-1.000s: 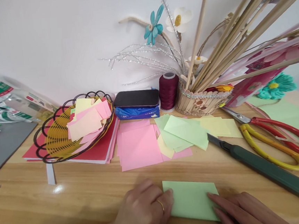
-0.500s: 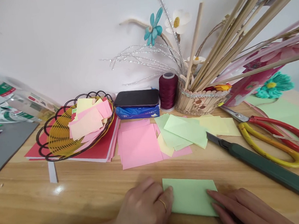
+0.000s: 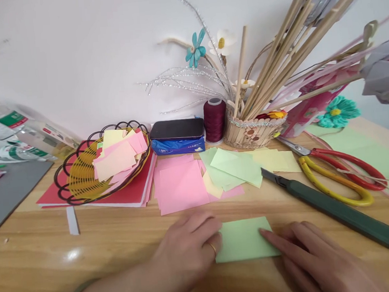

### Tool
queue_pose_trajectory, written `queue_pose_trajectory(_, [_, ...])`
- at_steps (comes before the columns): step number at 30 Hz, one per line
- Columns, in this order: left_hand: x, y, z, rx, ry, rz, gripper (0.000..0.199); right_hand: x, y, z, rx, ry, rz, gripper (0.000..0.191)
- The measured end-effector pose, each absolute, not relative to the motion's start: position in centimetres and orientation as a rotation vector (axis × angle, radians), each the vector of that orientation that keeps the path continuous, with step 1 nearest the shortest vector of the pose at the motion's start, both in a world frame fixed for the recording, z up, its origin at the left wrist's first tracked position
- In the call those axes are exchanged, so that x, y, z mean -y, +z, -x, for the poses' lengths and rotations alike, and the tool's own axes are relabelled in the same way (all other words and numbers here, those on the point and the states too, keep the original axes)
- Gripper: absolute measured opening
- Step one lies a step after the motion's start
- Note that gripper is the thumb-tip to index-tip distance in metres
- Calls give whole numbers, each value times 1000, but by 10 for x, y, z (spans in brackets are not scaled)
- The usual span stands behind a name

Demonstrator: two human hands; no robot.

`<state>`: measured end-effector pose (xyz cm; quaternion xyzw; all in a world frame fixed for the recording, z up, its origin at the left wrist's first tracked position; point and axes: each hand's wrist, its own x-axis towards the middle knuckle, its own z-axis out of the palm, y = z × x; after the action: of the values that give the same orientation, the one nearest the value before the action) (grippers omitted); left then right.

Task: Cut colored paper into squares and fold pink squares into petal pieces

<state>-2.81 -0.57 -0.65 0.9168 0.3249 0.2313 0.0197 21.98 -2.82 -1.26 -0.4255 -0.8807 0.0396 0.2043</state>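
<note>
A small rectangle of light green paper point(image 3: 245, 239), apparently folded, lies on the wooden table in front of me. My left hand point(image 3: 193, 250), wearing a ring, has its fingers curled at the paper's left end, with the fingertips partly hidden. On the right end, the index finger of my right hand point(image 3: 313, 253) presses on the top of the paper, while its other fingers bend at the lower right corner. Beyond the hands lie loose pink sheets point(image 3: 182, 188) and light green sheets point(image 3: 235, 166). A dark green box cutter point(image 3: 339, 210) rests to the right, blade pointing left.
Scissors point(image 3: 341, 192) with red and yellow handles lie behind the cutter. A woven basket point(image 3: 84, 174) of paper pieces sits on red paper at left. A phone point(image 3: 177, 129) tops a blue pack, beside a maroon thread spool point(image 3: 215, 121) and a stick-filled holder point(image 3: 248, 134).
The green paper sits slightly higher in view and straighter. My right index finger now reaches over its right end. The camera view has shifted a little to the right.
</note>
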Motion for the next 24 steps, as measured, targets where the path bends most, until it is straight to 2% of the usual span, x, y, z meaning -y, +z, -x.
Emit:
queue_pose_trajectory(6, [-7,6,31,-717,432,-2828,21,9,3,-223,2683,232,1226,34])
queue_pose_trajectory(15, [-39,13,16,-492,260,-2857,20,-3,17,-223,2806,303,1087,29])
queue_pose_trajectory(20, [-52,15,11,-423,290,-2833,21,2,18,-223,2809,208,1080,33])
queue_pose_trajectory(24, [-56,12,16,-425,186,-2752,23,12,16,-217,2707,-44,961,37])
